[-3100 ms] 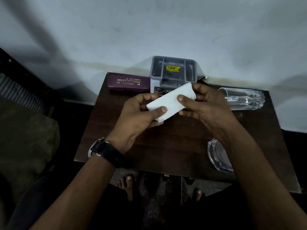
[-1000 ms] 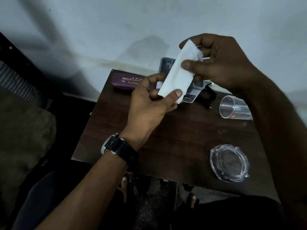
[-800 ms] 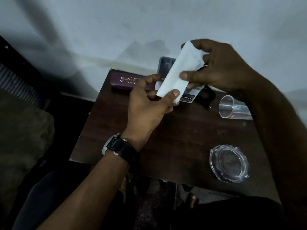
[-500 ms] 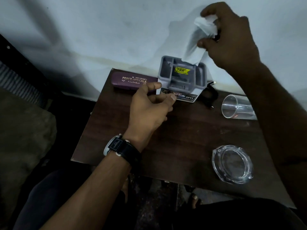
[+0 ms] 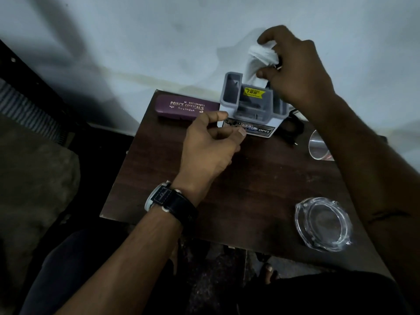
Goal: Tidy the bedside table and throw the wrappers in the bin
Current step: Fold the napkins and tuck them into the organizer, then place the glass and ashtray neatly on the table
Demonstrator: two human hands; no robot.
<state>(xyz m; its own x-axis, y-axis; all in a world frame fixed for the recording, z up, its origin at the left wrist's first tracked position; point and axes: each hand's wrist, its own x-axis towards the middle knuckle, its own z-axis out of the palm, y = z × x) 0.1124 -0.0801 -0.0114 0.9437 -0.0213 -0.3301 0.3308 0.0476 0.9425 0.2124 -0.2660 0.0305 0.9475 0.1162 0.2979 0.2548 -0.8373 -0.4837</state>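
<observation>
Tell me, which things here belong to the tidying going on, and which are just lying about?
In the job: white paper, gripped by the right hand; grey organiser beneath it; bedside table.
Lying about: purple spectacle case, tumbler on its side, glass ashtray, black plug; left hand holds nothing.

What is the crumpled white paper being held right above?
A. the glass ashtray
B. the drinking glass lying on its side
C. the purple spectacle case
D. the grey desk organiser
D: the right hand grips the white paper directly over the grey desk organiser, and the paper's lower end reaches down to the organiser's rear compartment.
</observation>
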